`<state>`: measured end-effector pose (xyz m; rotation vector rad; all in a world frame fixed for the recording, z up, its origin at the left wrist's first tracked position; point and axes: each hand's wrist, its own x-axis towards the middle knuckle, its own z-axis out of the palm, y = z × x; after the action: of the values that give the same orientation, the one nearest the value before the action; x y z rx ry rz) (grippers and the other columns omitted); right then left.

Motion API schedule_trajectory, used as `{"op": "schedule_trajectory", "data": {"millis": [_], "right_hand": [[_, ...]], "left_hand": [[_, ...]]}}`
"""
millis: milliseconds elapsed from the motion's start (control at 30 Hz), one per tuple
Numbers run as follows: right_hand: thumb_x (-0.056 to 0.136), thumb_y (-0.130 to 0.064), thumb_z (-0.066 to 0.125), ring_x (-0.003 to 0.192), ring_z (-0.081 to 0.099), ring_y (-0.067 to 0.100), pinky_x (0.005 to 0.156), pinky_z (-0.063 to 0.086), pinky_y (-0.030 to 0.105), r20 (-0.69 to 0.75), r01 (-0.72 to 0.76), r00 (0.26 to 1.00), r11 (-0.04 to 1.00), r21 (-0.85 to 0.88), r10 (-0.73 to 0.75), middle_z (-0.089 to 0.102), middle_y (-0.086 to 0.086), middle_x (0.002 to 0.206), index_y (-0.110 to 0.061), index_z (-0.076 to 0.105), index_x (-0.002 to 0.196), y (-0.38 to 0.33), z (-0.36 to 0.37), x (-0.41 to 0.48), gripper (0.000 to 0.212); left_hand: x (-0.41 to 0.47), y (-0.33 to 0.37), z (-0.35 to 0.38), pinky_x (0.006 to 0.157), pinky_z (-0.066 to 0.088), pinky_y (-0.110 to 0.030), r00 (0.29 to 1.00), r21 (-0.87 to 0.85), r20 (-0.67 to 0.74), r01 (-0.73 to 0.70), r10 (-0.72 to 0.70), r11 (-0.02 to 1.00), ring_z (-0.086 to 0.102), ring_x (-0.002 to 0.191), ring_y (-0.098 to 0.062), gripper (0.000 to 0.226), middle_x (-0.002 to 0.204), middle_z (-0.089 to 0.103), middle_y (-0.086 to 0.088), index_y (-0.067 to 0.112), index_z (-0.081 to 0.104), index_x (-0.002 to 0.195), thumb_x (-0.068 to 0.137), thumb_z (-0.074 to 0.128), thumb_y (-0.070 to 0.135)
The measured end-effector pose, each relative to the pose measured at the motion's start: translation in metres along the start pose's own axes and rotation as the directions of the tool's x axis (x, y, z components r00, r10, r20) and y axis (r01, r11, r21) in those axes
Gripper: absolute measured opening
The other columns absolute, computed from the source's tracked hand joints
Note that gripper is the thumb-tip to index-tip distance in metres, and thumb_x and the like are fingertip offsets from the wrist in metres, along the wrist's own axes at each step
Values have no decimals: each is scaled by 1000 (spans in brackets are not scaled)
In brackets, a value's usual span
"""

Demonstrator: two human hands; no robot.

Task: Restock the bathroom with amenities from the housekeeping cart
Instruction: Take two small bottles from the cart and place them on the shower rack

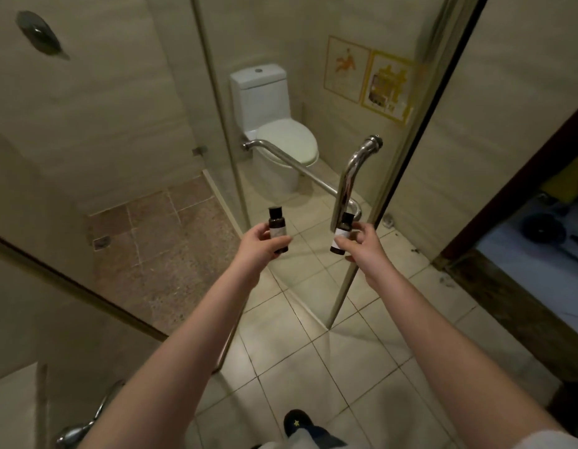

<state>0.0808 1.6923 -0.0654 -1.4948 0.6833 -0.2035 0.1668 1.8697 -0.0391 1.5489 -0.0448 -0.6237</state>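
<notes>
Beside the free edge of the glass shower door (391,150), a person stood on the tiled floor (313,367) with both arms stretched forward and the hands apart. The left hand (260,246) gripped a small dark bottle (277,227) upright, cap up, fingers curled round its lower half. The right hand (362,244) pinched a second dark bottle (340,234), tilted, its cap just in front of the lower end of the chrome door handle (347,179). Neither bottle was set down yet.

The step seemed to be carrying both bottles to their place, probably in the shower. To do it well, the right bottle would need to be kept clear of the handle and glass, and both bottles held cap-up and stood with labels facing out.

Each bottle bore a pale label, its print too small to read. Two yellow-framed pictures (368,76) hung on the wall beyond the toilet (281,140); no writing on them could be made out.
</notes>
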Motion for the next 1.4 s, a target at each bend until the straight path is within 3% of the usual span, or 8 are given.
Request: {"op": "schedule_trajectory", "data": {"millis": [300,467,633,833,1067,1233,1300,1400], "right_hand": [[85,-13,67,81,61,4,68,45,22,161,95,983,995,-18,-91,63,-6,98,-19,51,112,-30,55,35,32],[84,-14,67,85,61,10,64,43,21,321,128,940,991,-31,-111,64,2,104,-20,51,111,-50,128,68,32],[84,-12,67,86,60,17,64,43,25,428,125,898,992,-27,-101,65,4,100,-26,53,96,-71,213,111,22],[85,-16,67,85,60,15,63,43,24,502,141,859,989,-37,-104,65,5,103,-18,53,104,-99,298,174,23],[87,-14,64,78,58,9,61,42,21,587,147,803,989,-21,-106,63,6,100,-15,51,104,-129,375,271,22],[87,-14,65,77,58,8,57,43,11,656,169,745,986,-6,-123,63,7,98,-15,50,104,-163,436,341,22],[87,-14,64,77,58,8,60,43,16,694,176,710,984,-17,-115,62,6,97,-16,49,104,-177,463,357,22],[87,-11,64,75,56,7,54,43,7,732,194,669,981,-4,-129,61,7,95,-14,50,103,-190,504,376,22]], "left_hand": [[29,16,-25,71,49,-23,991,18,-118,-64,65,998,62,81,-15,26,89,66,1,14,61,105,82,67,6],[43,26,-86,72,51,-24,965,-20,-252,-76,69,997,65,83,-13,19,89,68,5,17,63,101,84,67,11],[85,40,-157,70,50,-21,906,-126,-420,-111,49,986,63,84,-14,25,89,65,1,8,61,109,84,65,5],[149,71,-222,74,52,-25,857,-144,-509,-176,80,974,63,85,-17,16,88,65,0,15,63,91,83,65,2],[236,103,-271,67,49,-21,802,-110,-594,-158,63,981,59,74,-10,13,79,62,3,15,62,85,83,65,2],[291,139,-304,63,49,-20,734,-89,-676,-161,59,983,59,73,-12,23,79,61,1,4,61,105,83,66,4],[307,152,-321,67,51,-24,697,-103,-715,-175,49,979,60,76,-14,27,82,62,0,4,60,107,81,68,4],[327,168,-354,75,52,-29,654,-119,-755,-191,36,974,61,80,-16,23,83,63,-1,7,61,102,81,68,3]]}}
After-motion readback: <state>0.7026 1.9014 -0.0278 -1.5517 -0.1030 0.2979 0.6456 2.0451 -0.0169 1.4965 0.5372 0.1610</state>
